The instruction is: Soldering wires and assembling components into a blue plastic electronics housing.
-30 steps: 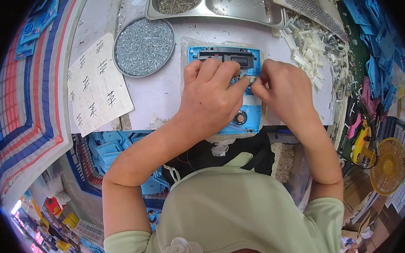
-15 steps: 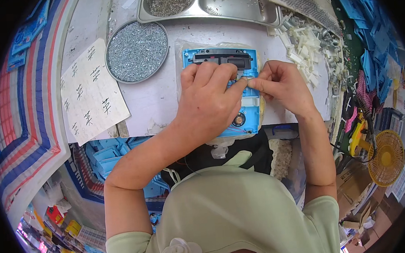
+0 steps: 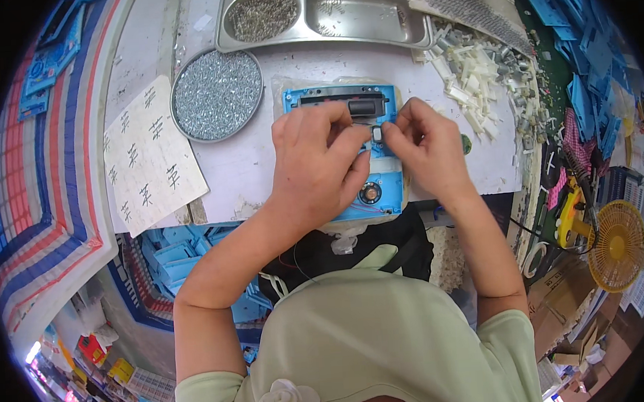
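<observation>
A blue plastic housing (image 3: 389,183) lies on the table before me, with black parts (image 3: 364,108) along its far end and a round speaker (image 3: 370,192) near its close end. At its right side a small silvery block-shaped part (image 3: 377,134) sits between my fingertips. My right hand (image 3: 432,144) pinches this part from the right with thumb and forefinger. My left hand (image 3: 313,161) is curled over the housing's left side, one fingertip touching the part's left side. Its other fingertips are partly hidden, and whether they grip anything is unclear.
Left of the housing stands a round dish of small screws (image 3: 218,96), beside a sheet of handwritten paper (image 3: 156,155). A metal tray (image 3: 313,38) with small springs is at the back. White plastic pieces (image 3: 469,84) are heaped at right, near a yellow fan (image 3: 616,246).
My fingertips have parted slightly, exposing the small silvery part between them. My left thumb has moved away from the other fingers. The whole view has shifted a little.
</observation>
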The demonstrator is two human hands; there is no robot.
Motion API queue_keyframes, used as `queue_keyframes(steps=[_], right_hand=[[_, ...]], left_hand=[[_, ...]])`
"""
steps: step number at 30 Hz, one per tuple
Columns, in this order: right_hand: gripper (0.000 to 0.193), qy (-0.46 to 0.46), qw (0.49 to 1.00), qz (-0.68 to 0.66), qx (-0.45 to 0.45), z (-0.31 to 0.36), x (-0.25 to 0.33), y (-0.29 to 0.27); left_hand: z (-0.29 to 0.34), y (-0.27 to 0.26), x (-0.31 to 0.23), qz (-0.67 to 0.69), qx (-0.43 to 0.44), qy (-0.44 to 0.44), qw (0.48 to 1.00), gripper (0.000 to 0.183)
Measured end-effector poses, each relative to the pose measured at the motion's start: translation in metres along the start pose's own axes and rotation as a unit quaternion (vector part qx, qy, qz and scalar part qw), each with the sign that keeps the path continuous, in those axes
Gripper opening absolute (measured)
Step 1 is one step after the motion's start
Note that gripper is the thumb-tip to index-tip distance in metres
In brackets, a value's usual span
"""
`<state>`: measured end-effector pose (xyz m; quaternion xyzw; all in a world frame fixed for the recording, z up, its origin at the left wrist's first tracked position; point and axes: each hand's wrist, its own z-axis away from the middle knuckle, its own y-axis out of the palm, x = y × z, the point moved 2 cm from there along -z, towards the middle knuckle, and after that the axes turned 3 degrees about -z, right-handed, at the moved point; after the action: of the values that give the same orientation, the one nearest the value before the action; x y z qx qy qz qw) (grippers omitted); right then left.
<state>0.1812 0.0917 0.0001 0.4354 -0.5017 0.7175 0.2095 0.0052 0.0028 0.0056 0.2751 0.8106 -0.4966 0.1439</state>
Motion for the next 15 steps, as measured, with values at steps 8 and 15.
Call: queue_keyframes(steps=[8,15], right_hand=[[0.028,-0.008,0.997,-0.002,0.082,-0.003,0.011,-0.019],[0.041,0.071,0.911,0.278,-0.297,-0.166,-0.064,-0.306]], left_hand=[[-0.003,0.002,-0.011,-0.133,0.052,0.014,0.99,0.041],[-0.015,0.003,-0.027,-0.162,0.084,0.029,0.983,0.039]])
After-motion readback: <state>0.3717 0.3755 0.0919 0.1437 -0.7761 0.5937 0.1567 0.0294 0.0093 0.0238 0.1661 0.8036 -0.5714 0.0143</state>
